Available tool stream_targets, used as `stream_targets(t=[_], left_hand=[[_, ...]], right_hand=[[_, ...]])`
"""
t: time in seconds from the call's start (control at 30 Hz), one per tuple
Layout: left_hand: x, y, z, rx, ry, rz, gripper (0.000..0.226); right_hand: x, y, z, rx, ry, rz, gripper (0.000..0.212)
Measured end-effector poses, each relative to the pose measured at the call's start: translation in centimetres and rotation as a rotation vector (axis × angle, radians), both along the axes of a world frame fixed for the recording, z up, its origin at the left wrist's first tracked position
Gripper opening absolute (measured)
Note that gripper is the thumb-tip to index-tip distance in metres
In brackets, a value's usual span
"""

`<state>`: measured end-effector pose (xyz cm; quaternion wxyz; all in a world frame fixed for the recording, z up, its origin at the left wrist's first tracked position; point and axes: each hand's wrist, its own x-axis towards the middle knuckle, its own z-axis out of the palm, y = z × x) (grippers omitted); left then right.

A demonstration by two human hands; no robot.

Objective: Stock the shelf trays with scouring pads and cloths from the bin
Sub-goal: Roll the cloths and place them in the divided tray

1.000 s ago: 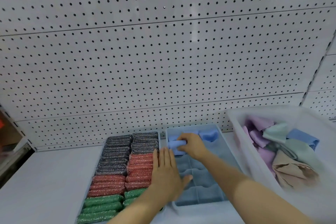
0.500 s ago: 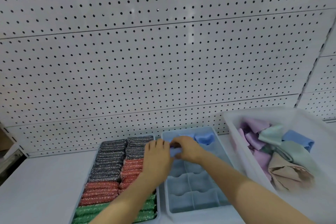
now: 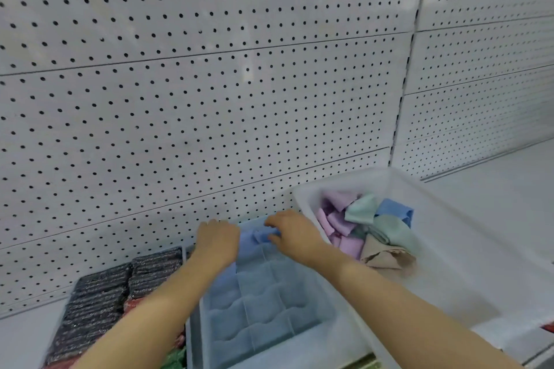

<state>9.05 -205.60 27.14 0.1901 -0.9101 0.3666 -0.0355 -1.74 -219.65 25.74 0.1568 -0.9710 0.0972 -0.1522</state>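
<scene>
We see both hands, left (image 3: 217, 241) and right (image 3: 295, 234), on a blue cloth (image 3: 257, 235) at the divider tray's (image 3: 269, 308) far end; bin (image 3: 449, 249) right, pads (image 3: 99, 296) left.

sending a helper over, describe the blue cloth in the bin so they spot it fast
On the shelf, right of the divided tray, stands a clear plastic bin of loose cloths. The blue cloth lies at the far side, the only blue among the purple, green and tan ones.

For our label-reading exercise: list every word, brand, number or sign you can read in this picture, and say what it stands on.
None can be read. The pegboard wall, the divided tray, the scouring pads, the clear bin and its cloths show no legible print.
</scene>
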Motion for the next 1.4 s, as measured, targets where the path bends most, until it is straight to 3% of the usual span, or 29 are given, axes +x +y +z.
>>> stream_targets(t=[0.17,0.33,0.6,0.77,0.97,1.1,1.23,1.4], left_hand=[[-3.0,-7.7,3.6,-0.135,-0.002,-0.18,0.02],[-7.4,-16.9,3.5,-0.259,0.116,-0.38,0.032],[-12.8,-29.8,-1.2,-0.219,0.328,-0.447,0.036],[-13.1,-36.6,-8.6,-0.171,0.314,-0.431,0.037],[-14.6,-35.8,-7.1,-0.1,0.117,-0.328,0.028],[-14.4,-35.3,-4.1,-0.219,0.035,-0.404,0.021],[-13.7,-33.7,1.2,-0.313,0.009,-0.474,0.021],[-12.0,-29.1,6.9,-0.393,0.09,-0.471,0.008]], right_hand=[[-5.3,-6.2,2.7,-0.123,-0.04,-0.171,0.028],[-11.4,-12.2,3.7,-0.15,0.021,-0.357,0.037],[-17.8,-19.8,1.9,-0.163,0.051,-0.497,0.035],[-19.3,-22.6,1.1,-0.18,0.077,-0.506,0.031],[-19.7,-24.3,0.3,-0.145,0.076,-0.486,0.039],[-19.5,-24.6,0.2,-0.142,0.088,-0.484,0.037],[-18.5,-24.0,1.2,-0.122,0.041,-0.497,0.039],[-16.2,-21.8,2.8,0.055,-0.127,-0.483,0.062]])
